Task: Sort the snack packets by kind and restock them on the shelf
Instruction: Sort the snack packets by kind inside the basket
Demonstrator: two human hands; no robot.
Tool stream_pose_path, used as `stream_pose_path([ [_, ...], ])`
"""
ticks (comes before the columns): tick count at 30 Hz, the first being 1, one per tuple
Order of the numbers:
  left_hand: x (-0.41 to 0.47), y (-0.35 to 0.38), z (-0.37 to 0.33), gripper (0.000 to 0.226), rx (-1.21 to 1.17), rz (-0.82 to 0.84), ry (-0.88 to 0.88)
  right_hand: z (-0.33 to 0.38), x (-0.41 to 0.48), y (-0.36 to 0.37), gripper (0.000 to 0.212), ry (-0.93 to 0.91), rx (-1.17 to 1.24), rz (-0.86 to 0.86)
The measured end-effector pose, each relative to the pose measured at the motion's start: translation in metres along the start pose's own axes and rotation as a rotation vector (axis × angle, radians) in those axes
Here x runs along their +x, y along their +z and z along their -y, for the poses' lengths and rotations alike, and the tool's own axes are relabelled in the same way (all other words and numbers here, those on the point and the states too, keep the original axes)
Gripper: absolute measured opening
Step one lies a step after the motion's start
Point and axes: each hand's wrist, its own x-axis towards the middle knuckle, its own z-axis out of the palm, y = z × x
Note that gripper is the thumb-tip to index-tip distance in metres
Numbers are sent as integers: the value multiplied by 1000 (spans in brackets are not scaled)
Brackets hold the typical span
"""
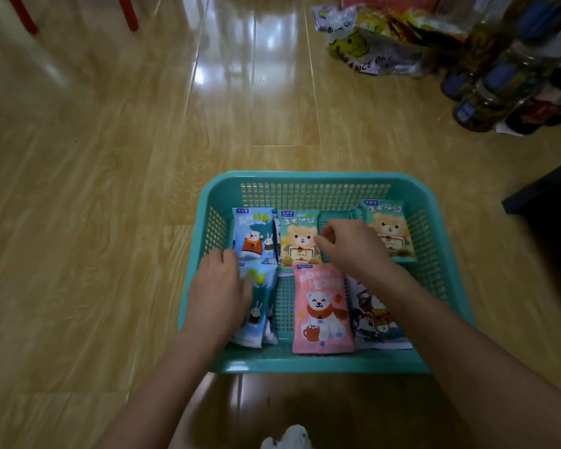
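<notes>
Centrally, packets (321, 306) lie flat in a basket (305, 364) on the floor (110, 189); left hand (219, 293) rests with relaxed fingers on a blue packet (261, 309); right hand (353, 244), fingers curled, is at the edge of a green packet (297, 241); a pinch cannot be confirmed.

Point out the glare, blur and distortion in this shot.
Head view: glare streaks the floor at top centre; jars and bag at top right are blurred; the wide lens bows the basket rim; the pink packet reads sharp.

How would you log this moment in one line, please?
left hand touches near blue packet; right hand by middle green packet; basket on floor
</notes>
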Motion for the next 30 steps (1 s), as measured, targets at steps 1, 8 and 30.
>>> stream_pose_path([
  [1, 11, 0, -1, 24, -56, -3, -28, 2, 8, 5, 31, 12, 2, 40],
  [8, 80, 25, -6, 57, -126, 159, -141, 8, 44, 35, 74, 200, 40, 96],
  [30, 98, 27, -8, 27, -591, -52, -151, -16, 30, -12, 35, 83, 606, -138],
])
